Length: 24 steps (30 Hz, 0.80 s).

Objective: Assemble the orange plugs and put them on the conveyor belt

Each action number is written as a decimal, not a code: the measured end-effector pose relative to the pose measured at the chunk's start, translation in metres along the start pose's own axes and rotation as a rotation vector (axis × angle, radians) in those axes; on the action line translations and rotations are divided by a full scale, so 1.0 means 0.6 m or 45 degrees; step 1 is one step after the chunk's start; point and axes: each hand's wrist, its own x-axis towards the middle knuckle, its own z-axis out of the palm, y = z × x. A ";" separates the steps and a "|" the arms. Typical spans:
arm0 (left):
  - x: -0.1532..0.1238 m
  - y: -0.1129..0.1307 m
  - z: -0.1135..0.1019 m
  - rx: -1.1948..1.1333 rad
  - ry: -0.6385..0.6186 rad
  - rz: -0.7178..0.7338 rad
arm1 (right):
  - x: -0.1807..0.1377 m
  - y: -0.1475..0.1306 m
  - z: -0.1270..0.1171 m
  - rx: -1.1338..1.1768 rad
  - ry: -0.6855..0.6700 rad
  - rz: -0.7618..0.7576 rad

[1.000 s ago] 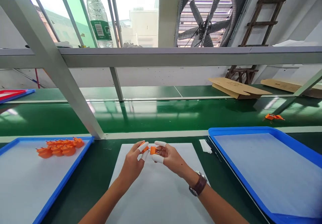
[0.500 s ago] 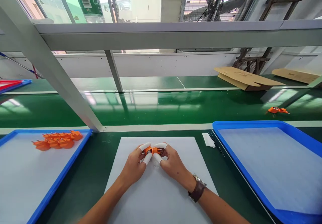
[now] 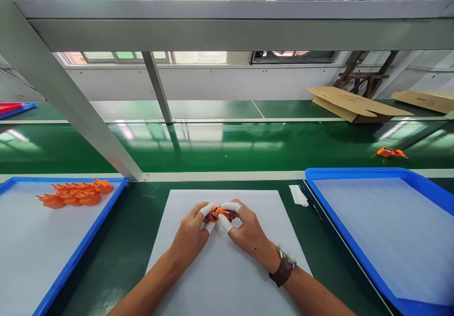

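Note:
Between my two hands is a small orange plastic piece with dark parts (image 3: pixel 214 214), held above a white sheet (image 3: pixel 227 268). My left hand (image 3: pixel 193 231) pinches its left side with thumb and forefinger. On the other side, my right hand (image 3: pixel 244 226) grips it in the same way. White covers wrap the thumb and forefinger tips of both hands. Fingers hide much of the piece, so its exact kind is unclear. Several similar orange pieces (image 3: pixel 73 194) sit together in the blue-rimmed tray (image 3: pixel 83 259) on the left.
A blue tray (image 3: pixel 349 247) lined with white stands at the right, a white scrap (image 3: pixel 298 196) beside it. On the green belt (image 3: pixel 213 150) rests another orange piece (image 3: pixel 391 152). Beyond are cardboard (image 3: pixel 354 102) and a metal crossbar (image 3: pixel 227 30).
The view has tilted down a little. Between my fingers the orange piece has turned slightly, showing more of its dark opening. Both hands keep their pinch on it.

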 end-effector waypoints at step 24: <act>0.018 0.013 0.001 0.122 -0.026 0.156 | 0.017 0.016 -0.007 0.127 -0.195 0.304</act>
